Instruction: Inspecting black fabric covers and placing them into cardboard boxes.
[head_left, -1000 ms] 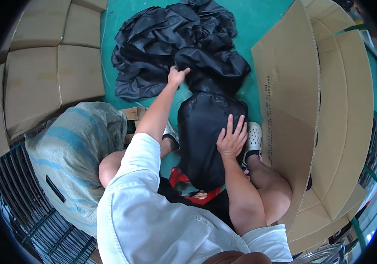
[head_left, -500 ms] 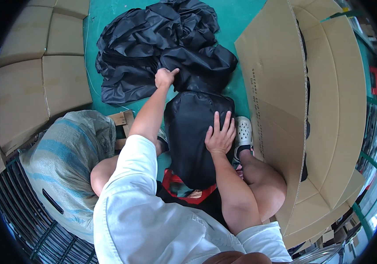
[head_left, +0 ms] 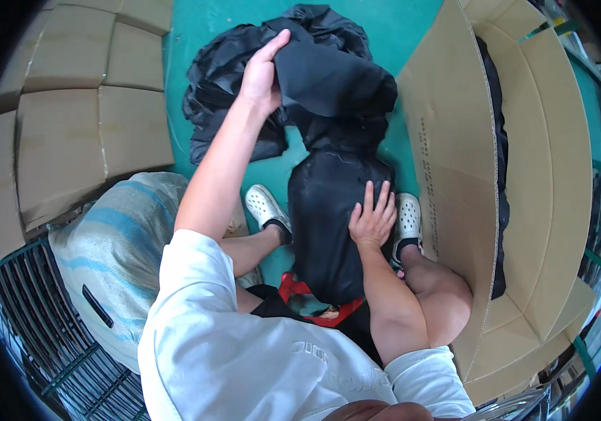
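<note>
A smooth, filled black fabric bundle [head_left: 332,231] stands between my legs, its upper end running into loose black fabric [head_left: 335,77]. My left hand [head_left: 263,74], arm stretched forward, has its thumb up and its other fingers mostly hidden behind a raised fold of that loose fabric, which it grips. Flat on the right side of the bundle rests my right hand [head_left: 373,221], fingers spread. Beyond my left hand, more of the crumpled black fabric lies heaped on the green floor [head_left: 206,31]. Under the bundle's near end, part of a red object [head_left: 325,319] shows.
To the right stands a tall open cardboard box [head_left: 448,154] with black material inside. Stacked closed cartons [head_left: 69,133] line the left side. A grey-and-blue woven sack [head_left: 121,245] sits by my left leg, against a dark green wire rack [head_left: 27,295].
My left hand has moved forward, lifting and folding over the loose black fabric. My right hand stays flat on the bundle. My left shoe has come into fuller view.
</note>
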Tool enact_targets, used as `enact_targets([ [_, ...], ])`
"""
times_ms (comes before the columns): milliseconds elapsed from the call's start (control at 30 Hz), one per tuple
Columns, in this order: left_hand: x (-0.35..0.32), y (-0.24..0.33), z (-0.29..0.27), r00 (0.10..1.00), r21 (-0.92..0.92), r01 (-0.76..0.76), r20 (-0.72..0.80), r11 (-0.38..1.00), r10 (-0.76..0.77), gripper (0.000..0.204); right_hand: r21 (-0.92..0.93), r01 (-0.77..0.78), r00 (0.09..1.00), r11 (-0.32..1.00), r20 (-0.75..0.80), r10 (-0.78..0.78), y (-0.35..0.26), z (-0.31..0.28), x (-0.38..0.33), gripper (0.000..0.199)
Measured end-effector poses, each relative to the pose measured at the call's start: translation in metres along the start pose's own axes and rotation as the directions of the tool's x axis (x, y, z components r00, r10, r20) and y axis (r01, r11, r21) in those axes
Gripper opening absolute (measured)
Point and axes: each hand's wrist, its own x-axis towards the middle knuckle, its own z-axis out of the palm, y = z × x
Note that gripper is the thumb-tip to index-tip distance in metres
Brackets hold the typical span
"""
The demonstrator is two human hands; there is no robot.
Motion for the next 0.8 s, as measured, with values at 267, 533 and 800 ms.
enact_targets([
  [267,-0.192,-0.014,0.011,0.925,0.008,-0.380,0.014,0.925,0.380,0.050,-0.039,0.010,1.000,0.999,-0.017,-0.011,-0.011,-0.015,-0.008,0.065],
  [533,-0.331,-0.108,-0.032,0.893,-0.299,-0.450,-0.157,0.841,0.422,0.047,-0.013,0.033,0.999,0.999,-0.028,-0.034,-0.002,-0.006,-0.019,0.069],
  [800,-0.378,-0.179,-0.077,0.852,0.287,-0.517,0.081,0.806,0.518,0.015,0.426,0.186,0.766,0.885,0.502,-0.403,-0.058,-0.078,-0.036,0.041],
])
